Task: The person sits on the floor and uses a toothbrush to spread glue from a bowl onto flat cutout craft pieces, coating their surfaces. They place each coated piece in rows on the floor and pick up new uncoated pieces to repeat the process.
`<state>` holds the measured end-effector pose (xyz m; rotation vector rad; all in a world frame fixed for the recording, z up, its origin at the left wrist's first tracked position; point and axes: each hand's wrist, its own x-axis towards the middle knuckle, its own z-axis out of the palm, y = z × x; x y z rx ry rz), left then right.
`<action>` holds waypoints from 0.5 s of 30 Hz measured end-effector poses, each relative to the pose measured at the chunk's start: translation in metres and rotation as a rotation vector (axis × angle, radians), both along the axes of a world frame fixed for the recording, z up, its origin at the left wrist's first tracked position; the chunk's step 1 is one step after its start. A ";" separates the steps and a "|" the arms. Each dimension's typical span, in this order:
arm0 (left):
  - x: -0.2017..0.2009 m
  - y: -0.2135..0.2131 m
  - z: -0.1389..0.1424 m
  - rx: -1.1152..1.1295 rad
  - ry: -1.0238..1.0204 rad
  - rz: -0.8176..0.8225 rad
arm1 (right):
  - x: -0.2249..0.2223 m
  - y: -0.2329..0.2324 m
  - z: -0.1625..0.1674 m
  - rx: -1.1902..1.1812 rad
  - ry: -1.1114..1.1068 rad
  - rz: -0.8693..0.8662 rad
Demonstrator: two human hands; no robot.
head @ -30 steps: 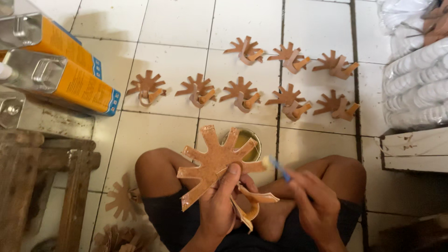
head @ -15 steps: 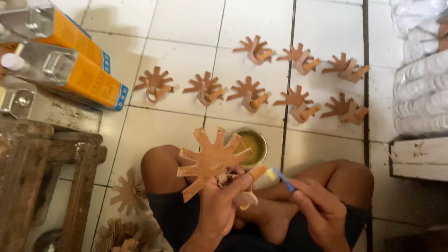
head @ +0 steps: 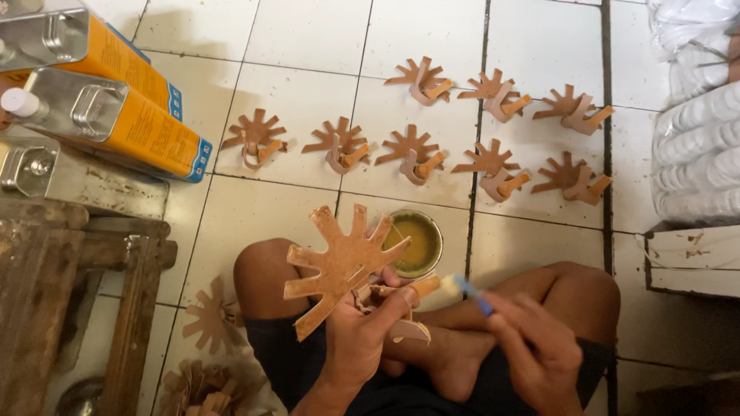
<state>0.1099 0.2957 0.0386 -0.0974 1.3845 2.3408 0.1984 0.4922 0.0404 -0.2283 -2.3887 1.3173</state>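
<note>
Glue bowl [head: 416, 243] behind cutout [head: 339, 266]

left hand [head: 358, 339] tipped the leather cutout [head: 339, 266] further left, brush [head: 455, 286] in right hand [head: 532, 350] now touching its strap

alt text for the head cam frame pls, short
Seated cross-legged on a white tiled floor, a person holds a brown leather cutout with splayed fingers in the left hand and a blue-handled brush in the right hand, above a small tin of yellow glue. Nine similar finished pieces lie in rows ahead; orange cans sit at left.
</note>
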 end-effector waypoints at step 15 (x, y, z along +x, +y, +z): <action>-0.116 0.003 -0.040 0.353 -0.112 0.177 | -0.027 0.111 -0.166 -0.613 -0.146 -0.553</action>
